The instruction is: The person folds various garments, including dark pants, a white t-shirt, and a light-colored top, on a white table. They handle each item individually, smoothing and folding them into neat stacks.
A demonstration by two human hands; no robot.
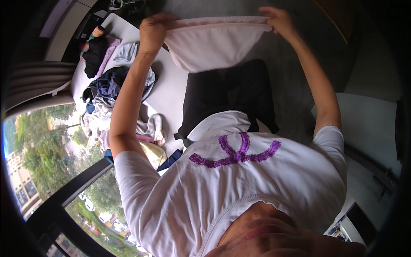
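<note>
Stretched between my two hands is a pale pink cloth garment [213,48], its long stitched edge running across the top. My left hand [154,31] grips the left end of that edge, and my right hand [281,25] pinches the right end with some fingers spread. The lower part of the cloth hangs loose and slightly blurred above my black trousers [224,93]. What kind of garment it is cannot be settled from this angle.
A white windowsill-like surface [170,85] to my left bears a heap of dark blue clothes [109,82], a folded light grey cloth [126,53] and a black garment [94,56]. Beside it are a window [74,128] and a gathered curtain [35,77]. A pale panel [362,119] stands to my right.
</note>
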